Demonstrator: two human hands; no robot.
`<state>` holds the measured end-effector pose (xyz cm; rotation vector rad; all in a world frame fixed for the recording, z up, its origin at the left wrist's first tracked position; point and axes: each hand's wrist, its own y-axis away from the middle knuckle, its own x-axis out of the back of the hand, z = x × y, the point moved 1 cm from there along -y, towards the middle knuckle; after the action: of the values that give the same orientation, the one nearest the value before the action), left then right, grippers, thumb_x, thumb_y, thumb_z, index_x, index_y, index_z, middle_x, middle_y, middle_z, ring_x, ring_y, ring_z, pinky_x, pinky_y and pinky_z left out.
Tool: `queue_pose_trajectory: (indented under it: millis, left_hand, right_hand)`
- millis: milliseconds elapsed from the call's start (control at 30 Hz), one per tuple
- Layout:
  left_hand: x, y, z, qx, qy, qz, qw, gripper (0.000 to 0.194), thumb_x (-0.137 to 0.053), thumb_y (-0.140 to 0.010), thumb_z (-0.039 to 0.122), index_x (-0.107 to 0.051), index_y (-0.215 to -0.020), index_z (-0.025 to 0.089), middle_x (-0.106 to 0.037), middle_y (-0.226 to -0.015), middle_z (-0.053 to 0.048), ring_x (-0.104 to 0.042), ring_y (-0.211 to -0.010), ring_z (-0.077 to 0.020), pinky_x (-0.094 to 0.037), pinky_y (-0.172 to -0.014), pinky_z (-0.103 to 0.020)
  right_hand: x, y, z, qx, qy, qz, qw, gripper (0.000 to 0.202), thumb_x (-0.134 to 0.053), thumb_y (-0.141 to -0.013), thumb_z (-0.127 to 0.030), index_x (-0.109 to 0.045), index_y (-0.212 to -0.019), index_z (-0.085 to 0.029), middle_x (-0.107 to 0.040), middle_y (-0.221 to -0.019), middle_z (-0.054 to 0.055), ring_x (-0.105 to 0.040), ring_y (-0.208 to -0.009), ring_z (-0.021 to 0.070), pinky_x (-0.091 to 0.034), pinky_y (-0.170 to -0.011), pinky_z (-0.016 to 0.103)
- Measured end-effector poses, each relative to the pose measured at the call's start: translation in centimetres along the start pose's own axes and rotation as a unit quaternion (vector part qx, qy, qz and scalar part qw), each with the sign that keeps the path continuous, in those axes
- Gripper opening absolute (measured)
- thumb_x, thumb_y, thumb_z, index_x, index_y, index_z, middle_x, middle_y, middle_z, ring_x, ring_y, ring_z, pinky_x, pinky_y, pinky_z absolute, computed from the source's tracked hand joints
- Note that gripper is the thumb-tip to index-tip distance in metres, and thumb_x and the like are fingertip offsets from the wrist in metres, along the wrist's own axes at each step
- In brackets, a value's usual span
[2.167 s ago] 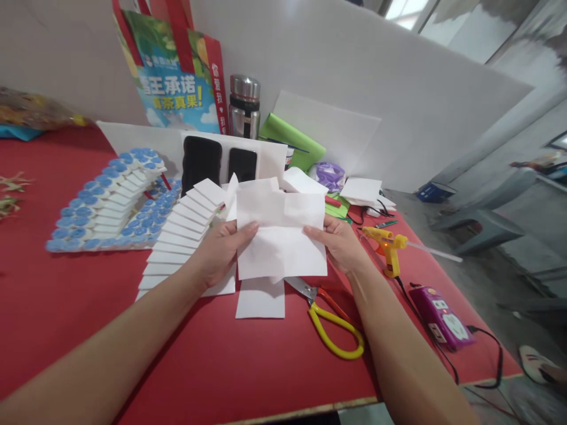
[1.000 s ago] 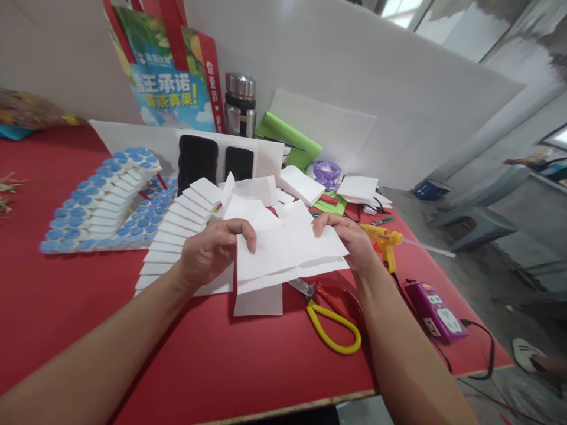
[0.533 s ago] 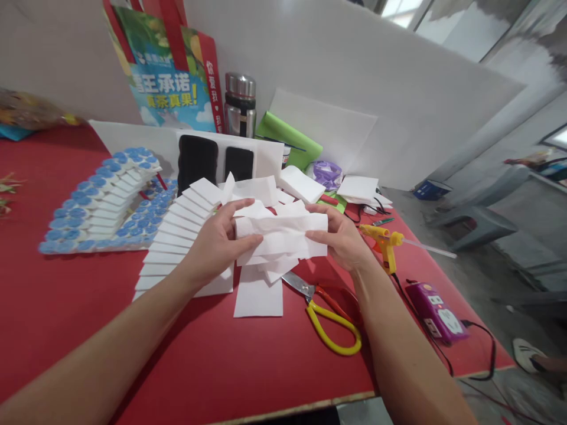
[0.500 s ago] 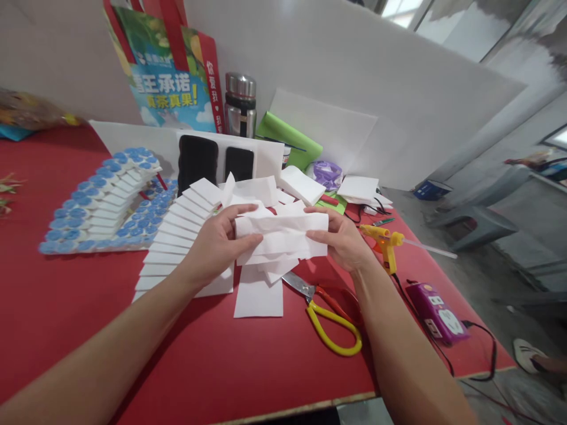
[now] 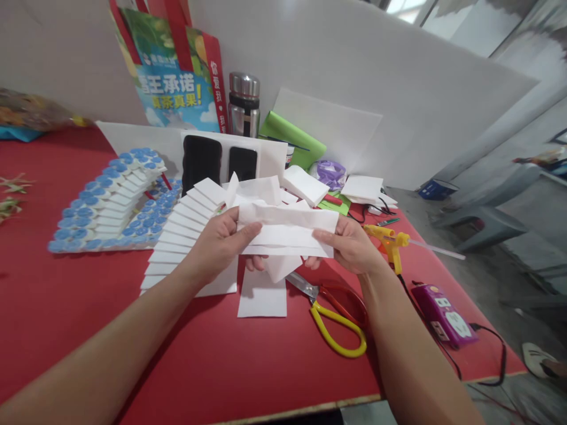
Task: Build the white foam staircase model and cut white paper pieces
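Folded paper (image 5: 287,233) looks flatter than half a second ago, its lower edge straighter. Left hand (image 5: 221,239) and right hand (image 5: 354,245) pinch its ends, thumbs in front, fingers behind, above the red bench (image 5: 221,366). Behind stands a pale panel (image 5: 376,82); rightward, a grey seat (image 5: 481,217) stands on the grey floor (image 5: 469,265), below a window (image 5: 404,7).

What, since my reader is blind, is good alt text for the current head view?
A person's left hand and right hand hold a folded white paper sheet above a red tabletop, with yellow-and-red-handled metal scissors and a yellow plastic glue gun nearby.
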<state>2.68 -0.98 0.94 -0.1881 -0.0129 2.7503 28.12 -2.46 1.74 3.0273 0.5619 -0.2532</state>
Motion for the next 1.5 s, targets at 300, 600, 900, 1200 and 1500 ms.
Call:
queue_pose_trajectory:
  millis: [300,600,900,1200,1500]
  left_hand:
    - [0.7,0.2,-0.3,0.076,0.042,-0.106,0.991,0.024,-0.081,-0.084,0.031,-0.083,-0.102,0.014,-0.079,-0.071,-0.012,-0.075,-0.055,-0.0237,-0.062,-0.051,-0.029]
    - [0.6,0.2,-0.8,0.097,0.107,-0.091,0.985,0.022,-0.080,-0.082,0.021,-0.085,-0.102,0.019,-0.081,-0.075,-0.012,-0.079,-0.063,-0.0270,-0.067,-0.065,-0.038]
    - [0.1,0.7,0.5,0.091,0.118,-0.153,0.977,0.017,-0.073,-0.073,0.018,-0.085,-0.085,0.015,-0.081,-0.074,-0.015,-0.080,-0.068,-0.0304,-0.065,-0.070,-0.039]
    - [-1.3,1.2,0.2,0.254,0.109,-0.238,0.931,0.038,-0.075,-0.085,0.057,-0.066,-0.095,0.022,-0.080,-0.083,-0.015,-0.073,-0.050,-0.0254,-0.057,-0.047,-0.032]
    - [-1.4,1.3,-1.0,0.303,0.078,-0.324,0.893,0.032,-0.077,-0.088,0.043,-0.073,-0.089,0.011,-0.081,-0.080,-0.017,-0.071,-0.047,-0.0190,-0.059,-0.049,-0.025]
  right_hand:
    - [0.9,0.6,-0.1,0.000,0.009,0.019,1.000,0.021,-0.087,-0.076,-0.032,-0.080,-0.088,-0.016,-0.077,-0.068,0.005,-0.070,-0.047,0.0203,-0.060,-0.048,0.032]
    - [1.5,0.1,0.1,0.005,-0.029,0.036,0.999,0.020,-0.085,-0.072,-0.032,-0.082,-0.086,-0.018,-0.065,-0.049,0.000,-0.057,-0.035,0.0138,-0.047,-0.039,0.025]
    - [1.2,0.2,0.1,0.019,-0.078,0.002,0.997,0.018,-0.081,-0.077,-0.035,-0.072,-0.075,-0.020,-0.049,-0.038,-0.006,-0.037,-0.030,0.0064,-0.036,-0.035,0.019]
    - [-0.3,0.6,-0.4,-0.012,-0.027,-0.050,0.998,0.010,-0.079,-0.077,-0.026,-0.074,-0.072,-0.017,-0.055,-0.049,-0.003,-0.044,-0.035,0.0063,-0.035,-0.036,0.018]
    - [-0.6,0.2,0.7,-0.016,-0.019,-0.119,0.993,0.006,-0.076,-0.081,-0.020,-0.075,-0.077,-0.015,-0.060,-0.053,-0.002,-0.051,-0.039,0.0076,-0.040,-0.039,0.017]
